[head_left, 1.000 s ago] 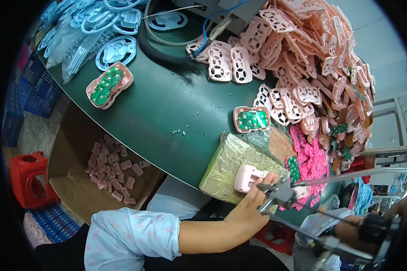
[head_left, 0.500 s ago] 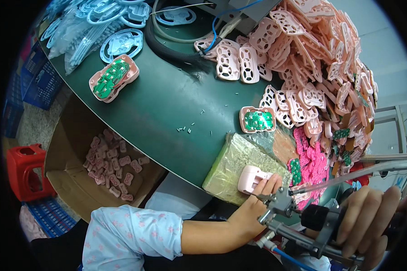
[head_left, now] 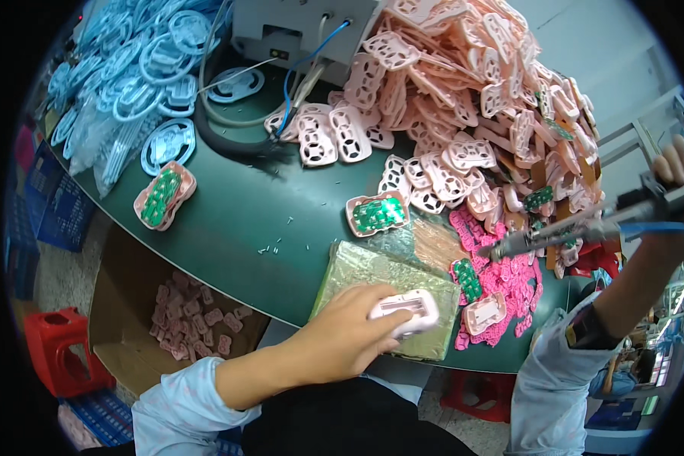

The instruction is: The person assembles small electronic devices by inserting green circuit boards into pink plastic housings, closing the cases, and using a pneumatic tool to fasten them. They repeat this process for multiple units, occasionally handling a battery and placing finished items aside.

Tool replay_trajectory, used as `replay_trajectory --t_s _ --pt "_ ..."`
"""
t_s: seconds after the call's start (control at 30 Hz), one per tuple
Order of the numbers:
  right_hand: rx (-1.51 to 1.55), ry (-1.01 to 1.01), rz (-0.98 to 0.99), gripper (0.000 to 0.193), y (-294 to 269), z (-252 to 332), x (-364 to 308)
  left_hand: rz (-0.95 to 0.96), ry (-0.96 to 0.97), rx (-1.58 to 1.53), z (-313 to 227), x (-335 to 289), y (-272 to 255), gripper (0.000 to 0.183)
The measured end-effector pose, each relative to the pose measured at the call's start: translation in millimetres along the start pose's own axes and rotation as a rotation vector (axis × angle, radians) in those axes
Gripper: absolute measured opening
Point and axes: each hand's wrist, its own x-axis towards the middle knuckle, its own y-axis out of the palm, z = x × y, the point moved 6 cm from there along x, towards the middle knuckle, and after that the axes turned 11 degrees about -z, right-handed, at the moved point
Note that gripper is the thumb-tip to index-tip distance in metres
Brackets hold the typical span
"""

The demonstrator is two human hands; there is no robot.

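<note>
My left hand [head_left: 346, 327] grips a pale pink plastic housing [head_left: 425, 308], thumb and fingers around its sides. The housing is held tilted just over a flat block wrapped in yellowish film [head_left: 365, 270], and a recess shows in its face. At the right, my right hand [head_left: 675, 163] is closed on the rear of a powered screwdriver [head_left: 570, 228], a long metal-bodied tool with a blue hose. The driver's tip points left, above the bright pink parts. Beyond the block lies an open pink housing [head_left: 378, 213] with a green circuit board in it.
Pale pink shells [head_left: 441, 83] are heaped at the back right, bright pink pieces [head_left: 520, 281] below them. Blue wheel-shaped parts [head_left: 167, 57] pile up at the back left. Another board-filled housing [head_left: 164, 196] lies left. A cardboard box [head_left: 121, 327] stands below the table edge.
The screwdriver and my right hand have swung up and right, away from the block. My left hand has lifted and turned the pink housing. The whole view has shifted.
</note>
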Motion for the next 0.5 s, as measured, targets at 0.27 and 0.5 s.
replay_trajectory --t_s 0.27,0.5 --pt "-1.289 -0.451 -0.074 0.044 -51.5 -33.3 -34.2 0.082 -0.324 -0.622 -14.9 6.6 -33.4 0.037" --pt "-1.027 -0.137 0.216 0.028 91.2 -27.5 -146.1 0.198 -0.524 -0.951 -16.7 9.6 -21.6 0.042"
